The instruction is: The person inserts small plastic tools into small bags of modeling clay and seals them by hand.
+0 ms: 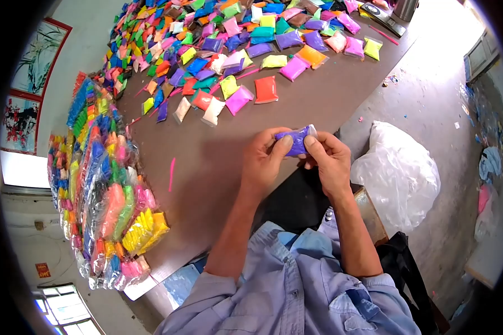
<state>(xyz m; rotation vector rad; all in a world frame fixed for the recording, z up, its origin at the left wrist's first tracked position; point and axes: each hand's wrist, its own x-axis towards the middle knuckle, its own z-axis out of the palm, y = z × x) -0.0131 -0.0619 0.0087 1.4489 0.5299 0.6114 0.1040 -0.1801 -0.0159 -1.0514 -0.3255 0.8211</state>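
Observation:
A small clear packet of purple clay-like material [297,139] is held between both hands, above the near edge of the brown table. My left hand [264,159] grips its left end, thumb on top. At the other end, the thumb of my right hand [330,162] presses near the packet's clear edge, with the fingers curled beneath. Beyond the hands, a red packet [266,90] lies on the table, with a pink packet [240,100] to its left. The undersides of the fingers are partly hidden.
A large heap of coloured packets [207,33] covers the table's far side. Bundled bags of packets [109,195] are stacked along the left edge. A pink strip [171,174] lies on the brown tabletop [207,162]. On the floor at right sits a white plastic sack [399,173].

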